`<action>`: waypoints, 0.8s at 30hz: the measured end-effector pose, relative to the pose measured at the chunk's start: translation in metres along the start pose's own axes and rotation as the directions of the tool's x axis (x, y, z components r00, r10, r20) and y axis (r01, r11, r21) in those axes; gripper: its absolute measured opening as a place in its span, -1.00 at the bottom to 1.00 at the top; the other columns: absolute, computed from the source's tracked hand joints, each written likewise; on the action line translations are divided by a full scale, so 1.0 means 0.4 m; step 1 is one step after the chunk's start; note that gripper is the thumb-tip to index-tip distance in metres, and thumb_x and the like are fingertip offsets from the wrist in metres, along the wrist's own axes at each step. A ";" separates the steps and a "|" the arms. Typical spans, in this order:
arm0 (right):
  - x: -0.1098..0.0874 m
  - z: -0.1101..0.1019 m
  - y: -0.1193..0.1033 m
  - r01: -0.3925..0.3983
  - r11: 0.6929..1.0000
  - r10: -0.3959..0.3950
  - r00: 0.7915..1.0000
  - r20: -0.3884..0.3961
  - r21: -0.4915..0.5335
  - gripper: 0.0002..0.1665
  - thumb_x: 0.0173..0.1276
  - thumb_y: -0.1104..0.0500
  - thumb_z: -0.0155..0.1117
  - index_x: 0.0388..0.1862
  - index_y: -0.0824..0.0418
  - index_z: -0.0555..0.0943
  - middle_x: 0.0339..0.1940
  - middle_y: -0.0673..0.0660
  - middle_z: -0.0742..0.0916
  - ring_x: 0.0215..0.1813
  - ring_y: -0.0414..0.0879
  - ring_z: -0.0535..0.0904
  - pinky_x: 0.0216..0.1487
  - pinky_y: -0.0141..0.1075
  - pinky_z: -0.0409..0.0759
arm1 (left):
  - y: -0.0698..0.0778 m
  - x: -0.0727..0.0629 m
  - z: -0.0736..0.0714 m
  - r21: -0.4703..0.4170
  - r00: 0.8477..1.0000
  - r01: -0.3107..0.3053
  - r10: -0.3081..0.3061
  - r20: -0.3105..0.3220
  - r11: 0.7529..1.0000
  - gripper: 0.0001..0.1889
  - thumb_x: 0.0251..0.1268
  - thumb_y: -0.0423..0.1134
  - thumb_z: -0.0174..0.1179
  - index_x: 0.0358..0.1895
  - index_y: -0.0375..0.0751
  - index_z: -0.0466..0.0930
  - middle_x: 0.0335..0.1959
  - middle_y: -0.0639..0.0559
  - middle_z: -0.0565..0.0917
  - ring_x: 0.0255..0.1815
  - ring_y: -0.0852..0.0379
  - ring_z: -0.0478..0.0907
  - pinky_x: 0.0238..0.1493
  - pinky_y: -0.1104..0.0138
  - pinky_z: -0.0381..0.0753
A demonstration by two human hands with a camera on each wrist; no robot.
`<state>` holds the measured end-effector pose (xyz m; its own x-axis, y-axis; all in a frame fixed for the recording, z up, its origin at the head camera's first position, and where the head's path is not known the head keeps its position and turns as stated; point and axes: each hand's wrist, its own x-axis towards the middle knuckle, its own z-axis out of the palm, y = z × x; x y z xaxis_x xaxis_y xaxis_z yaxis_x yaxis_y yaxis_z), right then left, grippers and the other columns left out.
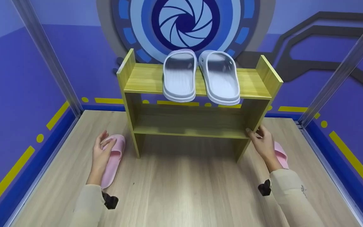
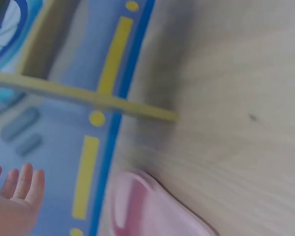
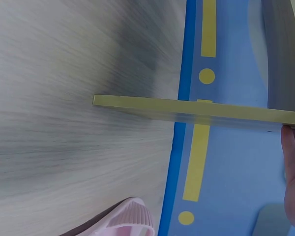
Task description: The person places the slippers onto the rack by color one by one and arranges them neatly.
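Observation:
A small two-tier wooden shoe rack (image 1: pixel 146 78) stands near the back of the wood-grain floor. On its top shelf sit two pale grey-lilac clogs, the left clog (image 1: pixel 180 82) and the right clog (image 1: pixel 222 82), toes facing back. The right hand (image 1: pixel 263 146) grips the rack's right side panel (image 3: pixel 187 106) near the lower shelf, its thumb at the front edge. Left of the rack, the left hand (image 1: pixel 101 156) hovers over a pink slipper (image 1: pixel 113 164) with fingers relaxed and nothing held. The other pink slipper (image 1: pixel 281 154) is partly hidden behind the right hand and wrist.
Blue-purple printed walls (image 1: pixel 80 63) with yellow stripes enclose the floor (image 1: pixel 184 189) at the back and both sides. Posts stand in the two back corners, including the left post (image 1: pixel 49 60). The rack's lower shelf (image 1: pixel 187 121) bears nothing visible.

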<state>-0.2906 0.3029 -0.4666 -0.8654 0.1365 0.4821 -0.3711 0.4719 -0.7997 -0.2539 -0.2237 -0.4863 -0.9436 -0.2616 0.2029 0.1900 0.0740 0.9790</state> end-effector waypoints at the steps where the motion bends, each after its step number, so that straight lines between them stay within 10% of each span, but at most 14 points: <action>1: 0.000 -0.001 -0.001 -0.006 1.000 0.006 1.000 -0.002 0.007 -0.57 0.19 0.19 0.21 0.05 0.28 0.46 -0.07 0.19 0.59 -0.07 0.04 0.52 -0.28 -0.53 0.48 | -0.020 0.000 -0.008 0.019 1.000 0.007 -0.007 -0.001 1.000 -0.34 0.20 -0.15 0.10 0.30 -0.29 0.05 0.20 -0.23 0.20 0.15 -0.12 0.21 -0.08 0.45 0.38; 12: -0.016 0.001 -0.085 0.014 1.000 -0.014 1.000 -0.024 -0.005 -0.62 0.17 0.34 0.18 -0.01 0.43 0.46 -0.14 0.32 0.60 -0.13 0.13 0.52 -0.31 -0.59 0.45 | -0.129 -0.034 -0.083 0.306 0.978 0.209 -0.205 -0.045 0.929 -0.10 0.10 -0.06 0.19 0.34 -0.34 -0.20 0.26 -0.40 0.04 0.27 -0.24 -0.02 0.22 0.06 -0.01; 24: -0.016 -0.003 -0.083 0.038 0.999 -0.038 0.999 -0.028 0.004 -0.62 0.16 0.35 0.19 -0.03 0.45 0.46 -0.14 0.34 0.60 -0.12 0.13 0.53 -0.31 -0.59 0.45 | -0.175 -0.064 -0.108 0.651 0.946 0.264 -0.323 -0.032 0.712 0.13 -0.04 0.20 0.18 0.33 -0.38 -0.40 0.26 -0.50 -0.04 0.20 -0.46 -0.07 0.09 -0.21 -0.04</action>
<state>-0.2725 0.2875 -0.4426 -0.8410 0.1428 0.5218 -0.4049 0.4734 -0.7822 -0.2316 -0.2637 -0.5592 -0.9454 -0.3019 -0.1232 -0.2908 0.6097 0.7373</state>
